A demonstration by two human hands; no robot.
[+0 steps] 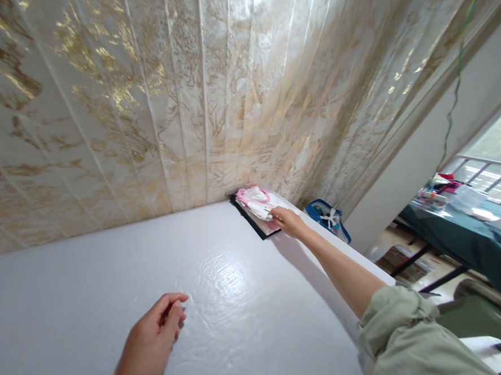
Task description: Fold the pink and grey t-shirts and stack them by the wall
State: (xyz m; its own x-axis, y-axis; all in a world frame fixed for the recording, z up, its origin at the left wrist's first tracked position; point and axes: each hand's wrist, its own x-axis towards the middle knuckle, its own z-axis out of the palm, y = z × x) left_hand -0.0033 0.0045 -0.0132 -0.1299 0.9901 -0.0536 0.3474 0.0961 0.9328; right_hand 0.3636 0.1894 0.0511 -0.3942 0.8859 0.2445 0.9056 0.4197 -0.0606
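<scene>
Near the curtain (187,118), cloth (258,205) on a black board (257,228) is pinched by the right hand (290,222), flanked by a blue bag (315,210); fingers of the left hand (151,332) are narrowly parted.

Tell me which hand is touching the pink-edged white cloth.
The right hand, stretched far forward, touches the cloth; the left hand is apart from it, over the white table.

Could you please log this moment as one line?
left hand: nothing visibly held, over white table | right hand: touching pink-trimmed white cloth | cloth: on black-edged flat item
</scene>
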